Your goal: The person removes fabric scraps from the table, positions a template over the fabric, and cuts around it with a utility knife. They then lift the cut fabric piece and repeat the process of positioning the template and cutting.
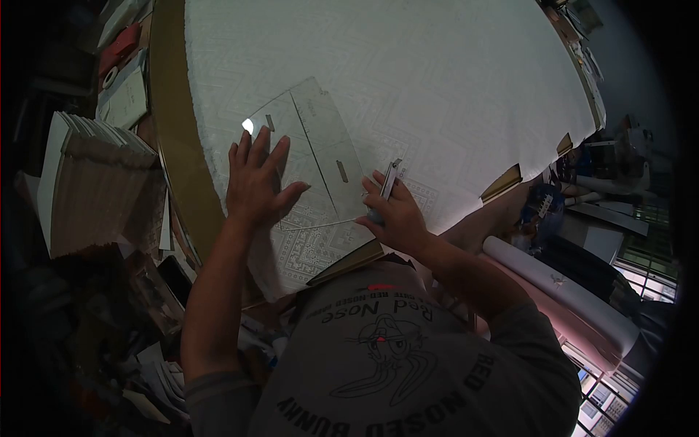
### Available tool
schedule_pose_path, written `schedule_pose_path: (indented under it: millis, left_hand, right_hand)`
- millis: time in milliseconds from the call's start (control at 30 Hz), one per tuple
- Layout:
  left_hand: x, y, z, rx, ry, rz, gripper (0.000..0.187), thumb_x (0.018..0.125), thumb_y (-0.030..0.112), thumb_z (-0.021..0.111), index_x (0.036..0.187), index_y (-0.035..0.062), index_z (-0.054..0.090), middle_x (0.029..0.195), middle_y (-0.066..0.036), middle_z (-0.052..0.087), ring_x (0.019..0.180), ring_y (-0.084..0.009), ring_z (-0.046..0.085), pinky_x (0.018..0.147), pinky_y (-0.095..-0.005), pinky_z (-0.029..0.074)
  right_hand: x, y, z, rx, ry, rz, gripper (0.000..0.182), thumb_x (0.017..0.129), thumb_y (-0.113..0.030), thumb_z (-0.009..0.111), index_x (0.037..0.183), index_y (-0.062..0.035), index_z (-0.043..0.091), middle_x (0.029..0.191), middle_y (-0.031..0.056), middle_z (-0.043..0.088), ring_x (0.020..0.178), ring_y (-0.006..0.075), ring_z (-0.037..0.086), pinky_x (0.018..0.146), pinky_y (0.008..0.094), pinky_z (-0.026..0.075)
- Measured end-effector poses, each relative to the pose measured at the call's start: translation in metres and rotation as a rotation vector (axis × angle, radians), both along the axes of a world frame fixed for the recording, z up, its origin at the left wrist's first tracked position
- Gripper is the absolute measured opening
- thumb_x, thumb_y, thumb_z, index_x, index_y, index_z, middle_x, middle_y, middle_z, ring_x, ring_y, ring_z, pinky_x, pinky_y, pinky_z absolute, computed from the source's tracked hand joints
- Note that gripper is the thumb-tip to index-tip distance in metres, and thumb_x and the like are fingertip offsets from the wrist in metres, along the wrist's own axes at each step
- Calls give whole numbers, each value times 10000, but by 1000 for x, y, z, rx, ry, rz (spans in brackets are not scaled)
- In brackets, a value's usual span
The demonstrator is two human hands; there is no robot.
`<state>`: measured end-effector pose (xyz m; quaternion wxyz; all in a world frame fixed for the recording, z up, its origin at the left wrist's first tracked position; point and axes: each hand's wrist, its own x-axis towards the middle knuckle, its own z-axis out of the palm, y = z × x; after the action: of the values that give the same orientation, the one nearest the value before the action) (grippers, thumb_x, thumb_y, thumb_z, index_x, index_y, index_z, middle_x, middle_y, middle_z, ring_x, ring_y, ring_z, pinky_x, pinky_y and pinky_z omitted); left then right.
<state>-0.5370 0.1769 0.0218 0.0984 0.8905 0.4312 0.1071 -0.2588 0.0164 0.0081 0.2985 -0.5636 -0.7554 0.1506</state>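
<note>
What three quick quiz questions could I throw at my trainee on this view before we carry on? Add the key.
1. Which of the person's hands holds the silver tool?
2. True or false: the clear template lies on top of the pale patterned material.
3. How is the left hand posed? A: closed in a fist; B: spread open, palm down; C: pinching the material's edge.

Key: 1. the right hand; 2. true; 3. B.

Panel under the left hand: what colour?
The panel is transparent, with one long dark line; best in the head view.
</note>
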Motion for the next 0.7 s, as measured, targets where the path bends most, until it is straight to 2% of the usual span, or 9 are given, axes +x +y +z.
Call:
schedule_pose_path:
  millis: [400,700]
  left_hand:
    - [0,-1,1,9,-46,4,852,798,593,791,1514,192,563,1658,-178,359,1544,-465,255,1260,-624,160]
    - [1,4,5,-2,-72,-7,817,807,550,793,1498,173,574,1623,-226,382,1499,-524,295,1230,-663,188]
  right_hand:
    - [-1,0,3,-7,27,-7,459,797,-236,892,1103,-80,588,1421,194,635,1401,432,526,1165,557,417]
    - [-1,0,0,-24,-6,-6,489,784,-227,902,1122,-70,586,1410,202,646,1396,438,530,1142,529,440]
